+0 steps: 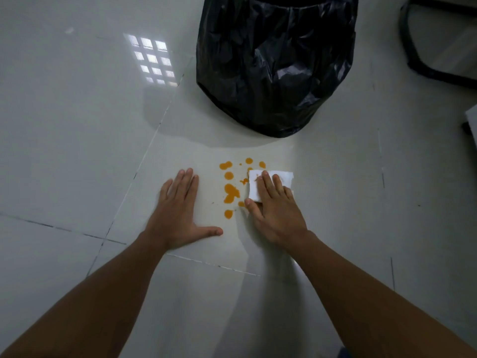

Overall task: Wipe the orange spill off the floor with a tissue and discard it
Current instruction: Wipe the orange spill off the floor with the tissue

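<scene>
Several orange drops and blotches form the orange spill (230,190) on the pale tiled floor. A folded white tissue (254,187) lies on the spill's right edge. My right hand (275,211) presses flat on the tissue, fingers spread over it. My left hand (178,215) rests flat on the floor to the left of the spill, fingers together, thumb out, holding nothing. A bin lined with a black plastic bag (273,65) stands just beyond the spill.
A dark curved chair base (423,65) lies on the floor at the upper right. A pale object's corner (472,120) shows at the right edge. Glossy tiles with grout lines stretch to the left, with a window reflection (152,60).
</scene>
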`<state>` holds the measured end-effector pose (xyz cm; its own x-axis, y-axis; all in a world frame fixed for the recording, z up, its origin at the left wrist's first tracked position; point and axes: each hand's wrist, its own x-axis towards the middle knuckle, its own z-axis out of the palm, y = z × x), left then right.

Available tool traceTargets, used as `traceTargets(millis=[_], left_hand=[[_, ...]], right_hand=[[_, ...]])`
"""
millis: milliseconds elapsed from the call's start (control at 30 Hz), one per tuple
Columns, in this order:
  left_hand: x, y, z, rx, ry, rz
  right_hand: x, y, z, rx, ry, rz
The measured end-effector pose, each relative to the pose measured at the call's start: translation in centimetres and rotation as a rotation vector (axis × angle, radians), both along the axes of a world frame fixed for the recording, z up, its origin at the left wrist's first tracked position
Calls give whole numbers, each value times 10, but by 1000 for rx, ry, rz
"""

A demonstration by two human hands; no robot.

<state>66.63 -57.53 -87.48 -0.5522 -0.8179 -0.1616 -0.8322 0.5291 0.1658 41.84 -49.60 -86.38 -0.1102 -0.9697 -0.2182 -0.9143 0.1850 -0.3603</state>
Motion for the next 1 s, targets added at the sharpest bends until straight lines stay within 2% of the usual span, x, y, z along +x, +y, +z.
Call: traceTargets(millis=[300,567,1000], left_hand=[[-2,1,5,-9,26,8],[-1,2,2,-35,55,17],[0,-2,-1,-40,54,15]], right_hand=[[-11,37,-4,-46,76,15],[-26,-22,-4,21,-44,-33],[-23,-86,-6,0,-114,173]])
